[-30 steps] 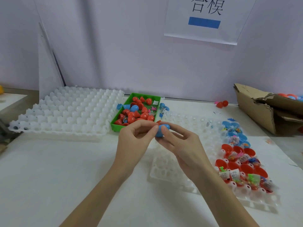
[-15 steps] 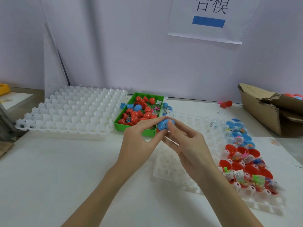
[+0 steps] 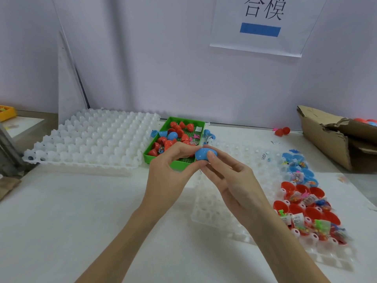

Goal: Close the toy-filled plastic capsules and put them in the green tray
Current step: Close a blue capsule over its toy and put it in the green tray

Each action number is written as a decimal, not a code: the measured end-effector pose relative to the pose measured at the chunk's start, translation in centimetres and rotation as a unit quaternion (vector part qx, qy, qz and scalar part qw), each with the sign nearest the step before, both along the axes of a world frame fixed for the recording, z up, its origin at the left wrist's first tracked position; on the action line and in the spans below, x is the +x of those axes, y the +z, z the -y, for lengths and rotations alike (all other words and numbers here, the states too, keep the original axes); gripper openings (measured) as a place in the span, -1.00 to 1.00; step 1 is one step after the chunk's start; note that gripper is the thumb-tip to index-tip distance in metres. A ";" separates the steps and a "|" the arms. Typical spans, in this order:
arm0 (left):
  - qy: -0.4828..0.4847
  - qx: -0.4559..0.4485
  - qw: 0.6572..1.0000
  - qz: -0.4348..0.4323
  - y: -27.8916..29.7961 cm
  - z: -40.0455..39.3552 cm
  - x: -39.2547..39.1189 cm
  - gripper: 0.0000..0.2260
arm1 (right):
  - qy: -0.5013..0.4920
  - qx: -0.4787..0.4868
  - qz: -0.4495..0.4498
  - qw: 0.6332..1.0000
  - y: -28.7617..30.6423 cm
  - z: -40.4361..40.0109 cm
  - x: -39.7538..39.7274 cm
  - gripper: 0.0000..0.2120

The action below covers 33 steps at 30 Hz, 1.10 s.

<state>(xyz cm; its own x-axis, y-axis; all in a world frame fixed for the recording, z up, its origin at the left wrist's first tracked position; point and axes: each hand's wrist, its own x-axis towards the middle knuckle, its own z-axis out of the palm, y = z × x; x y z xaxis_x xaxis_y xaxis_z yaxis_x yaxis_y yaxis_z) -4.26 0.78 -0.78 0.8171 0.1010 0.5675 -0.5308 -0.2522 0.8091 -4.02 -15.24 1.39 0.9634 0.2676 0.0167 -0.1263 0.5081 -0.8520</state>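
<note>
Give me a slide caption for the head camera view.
Both hands, left hand and right hand, pinch a blue capsule above the green tray.

the blue capsule [image 3: 204, 154] is partly covered by the fingertips of the left hand [image 3: 169, 176] and right hand [image 3: 230, 180], so its seam cannot be judged. both forearms run off the edge at 6 o'clock. the cardboard box [image 3: 334, 139] at 3 o'clock and the yellow tray [image 3: 7, 112] at 9 o'clock are cropped. the toys in the green tray [image 3: 179, 163] are too small to identify.
</note>
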 end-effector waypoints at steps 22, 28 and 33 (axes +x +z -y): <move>-0.057 0.020 0.998 0.029 0.1 0.1 -0.1 -0.78 | 0.129 0.071 -0.025 0.989 -0.2 -1.4 -0.7 -0.58; -0.013 0.080 0.995 0.055 -0.3 -0.3 0.0 -0.72 | 0.144 0.063 -0.006 0.987 -0.3 -1.5 -0.7 -0.53; 0.027 0.115 0.988 0.103 -0.3 -0.3 0.0 -0.67 | 0.132 0.050 0.019 0.990 -0.2 -1.4 -0.9 -0.58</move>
